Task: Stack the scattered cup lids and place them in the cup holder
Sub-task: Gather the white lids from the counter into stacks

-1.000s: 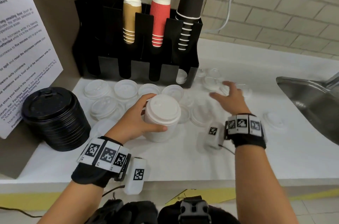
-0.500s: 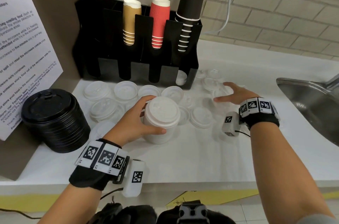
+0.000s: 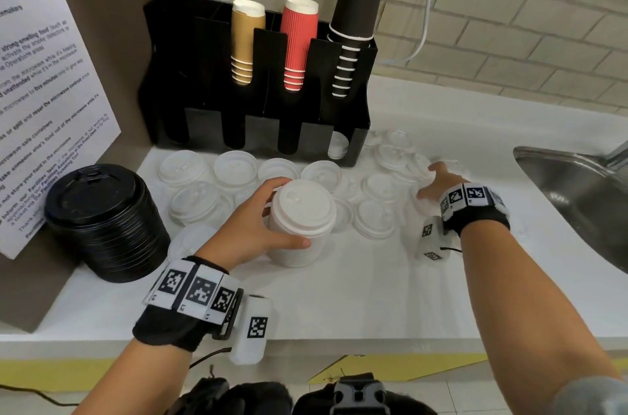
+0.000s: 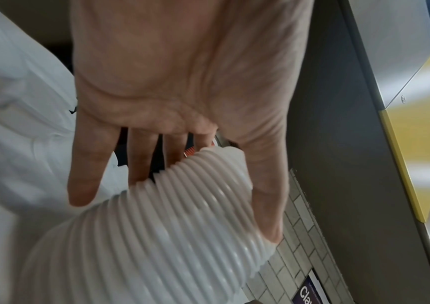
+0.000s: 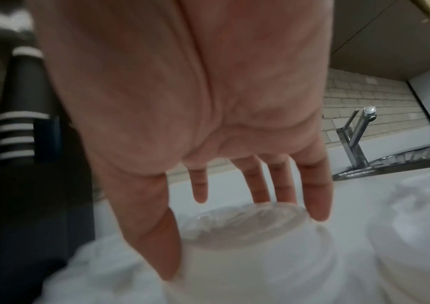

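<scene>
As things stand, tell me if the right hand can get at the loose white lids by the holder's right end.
Probably yes. The right hand hangs open just over those loose white lids, nothing between them. The left hand grips the lid stack well clear.

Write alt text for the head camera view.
A left hand grips a stack of white lids on a white counter while the right hand reaches for scattered lids beside a black cup holder.
</scene>
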`<state>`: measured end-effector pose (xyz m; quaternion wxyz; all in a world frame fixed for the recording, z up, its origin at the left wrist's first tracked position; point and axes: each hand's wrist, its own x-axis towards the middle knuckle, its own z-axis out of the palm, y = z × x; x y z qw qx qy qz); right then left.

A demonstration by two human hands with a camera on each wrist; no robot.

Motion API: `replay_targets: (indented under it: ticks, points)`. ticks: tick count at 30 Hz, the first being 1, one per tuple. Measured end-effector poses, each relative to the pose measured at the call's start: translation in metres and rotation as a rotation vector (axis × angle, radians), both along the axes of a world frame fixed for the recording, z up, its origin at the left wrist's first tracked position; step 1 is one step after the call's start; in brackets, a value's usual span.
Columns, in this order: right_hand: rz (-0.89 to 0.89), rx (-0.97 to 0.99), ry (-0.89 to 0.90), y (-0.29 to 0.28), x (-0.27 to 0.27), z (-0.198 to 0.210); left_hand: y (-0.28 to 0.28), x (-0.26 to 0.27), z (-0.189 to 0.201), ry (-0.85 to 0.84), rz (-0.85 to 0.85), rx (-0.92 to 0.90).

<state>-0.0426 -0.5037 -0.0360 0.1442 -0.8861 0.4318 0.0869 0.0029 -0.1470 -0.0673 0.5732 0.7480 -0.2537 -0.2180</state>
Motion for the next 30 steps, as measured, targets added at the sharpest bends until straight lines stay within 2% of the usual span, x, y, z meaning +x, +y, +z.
replay_targets:
  ticks: [5, 10, 14, 17, 21, 30]
  points:
    - [0.018, 0.093, -0.146, 0.029, -0.015, 0.035, 0.001, 0.000, 0.003, 0.003, -0.022, 0.026]
    - [0.232, 0.363, -0.637, 0.094, -0.032, 0.036, 0.001, 0.000, 0.004, 0.011, -0.011, 0.036]
    - [0.409, 0.477, -0.805, 0.140, -0.037, 0.027, 0.000, -0.001, 0.003, 0.011, 0.002, 0.025]
    - [0.516, 0.476, -0.848, 0.159, -0.040, 0.023, -0.001, -0.002, 0.003, 0.018, 0.009, 0.018]
    - [0.632, 0.365, -0.828, 0.174, -0.039, 0.019, -0.003, -0.004, 0.004, 0.007, 0.027, 0.016]
    - [0.751, 0.307, -0.741, 0.190, -0.032, 0.018, -0.004, -0.009, 0.006, -0.001, 0.056, -0.018]
